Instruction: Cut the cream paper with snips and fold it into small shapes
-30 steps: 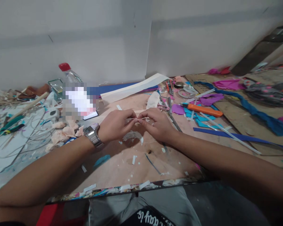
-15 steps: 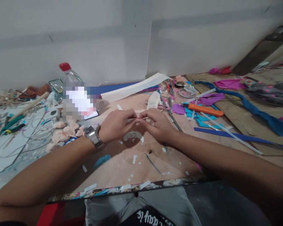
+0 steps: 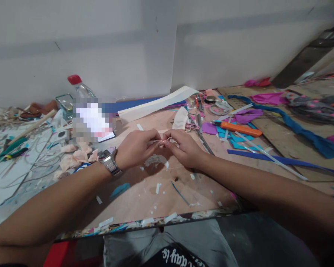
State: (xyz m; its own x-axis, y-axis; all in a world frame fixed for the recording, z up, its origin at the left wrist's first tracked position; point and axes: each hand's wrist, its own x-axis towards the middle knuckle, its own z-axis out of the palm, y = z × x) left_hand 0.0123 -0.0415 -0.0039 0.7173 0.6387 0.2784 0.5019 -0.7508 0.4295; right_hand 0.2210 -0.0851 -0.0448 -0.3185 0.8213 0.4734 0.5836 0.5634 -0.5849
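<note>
My left hand [image 3: 140, 146], with a metal watch [image 3: 110, 161] on its wrist, pinches a thin pale strip [image 3: 156, 141] between thumb and forefinger. Against it, fingertips almost touching, my right hand [image 3: 183, 147] is closed on the same strip. Most of the strip is hidden by the fingers, so I cannot tell whether it is paper or string. Both hands are held above the wooden board [image 3: 144, 196]. Beyond my right hand lie a cream paper piece [image 3: 180, 118] and pink-handled scissors [image 3: 192, 126].
An orange cutter [image 3: 241, 128] rests at right near blue scraps and a blue strip [image 3: 256, 158]. To the left are a lit phone [image 3: 91, 118], a red-capped bottle [image 3: 83, 89], peach crumpled pieces [image 3: 72, 160] and green-handled pliers [image 3: 15, 146]. A long cream strip [image 3: 156, 104] lies behind.
My hands stay together in nearly the same place. The strip near my right fingertips shows slightly more of a curve. The whole view has shifted slightly.
</note>
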